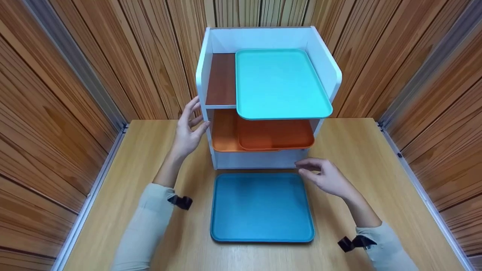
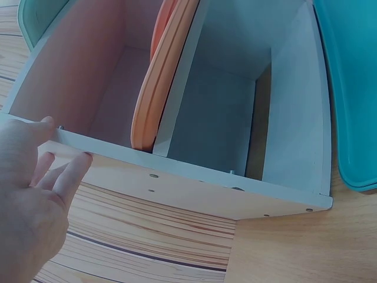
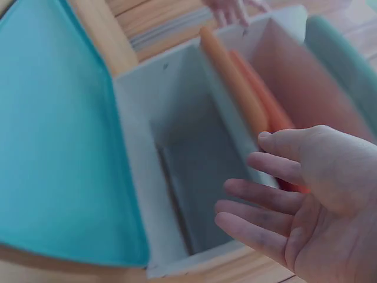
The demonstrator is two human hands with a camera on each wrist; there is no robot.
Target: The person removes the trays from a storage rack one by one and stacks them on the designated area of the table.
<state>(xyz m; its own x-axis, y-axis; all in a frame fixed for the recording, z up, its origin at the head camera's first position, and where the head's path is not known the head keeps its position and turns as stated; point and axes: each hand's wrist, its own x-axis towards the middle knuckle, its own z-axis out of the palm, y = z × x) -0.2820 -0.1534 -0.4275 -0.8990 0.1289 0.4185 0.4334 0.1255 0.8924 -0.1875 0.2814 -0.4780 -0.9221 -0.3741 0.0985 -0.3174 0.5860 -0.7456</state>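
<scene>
A white shelf unit (image 1: 260, 160) stands at the back of the table. My left hand (image 1: 189, 130) touches its left side panel near the front edge, fingers extended; the left wrist view shows fingertips against that panel (image 2: 200, 186). My right hand (image 1: 327, 177), fingers loosely spread and holding nothing, hovers by the unit's lower right front corner. A turquoise tray (image 1: 280, 82) lies on the brown top shelf, jutting past its front. On the middle level a red-orange tray (image 1: 276, 133) rests upon a lighter orange tray (image 1: 225, 131). A blue tray (image 1: 262, 207) lies flat on the table before the unit.
The wooden table (image 1: 376, 169) is bounded by wood-panelled walls (image 1: 49, 113) at the back and sides, with metal rails (image 1: 96, 184) along its side edges. Below the orange trays, the unit has an open-fronted bottom compartment (image 2: 218, 112).
</scene>
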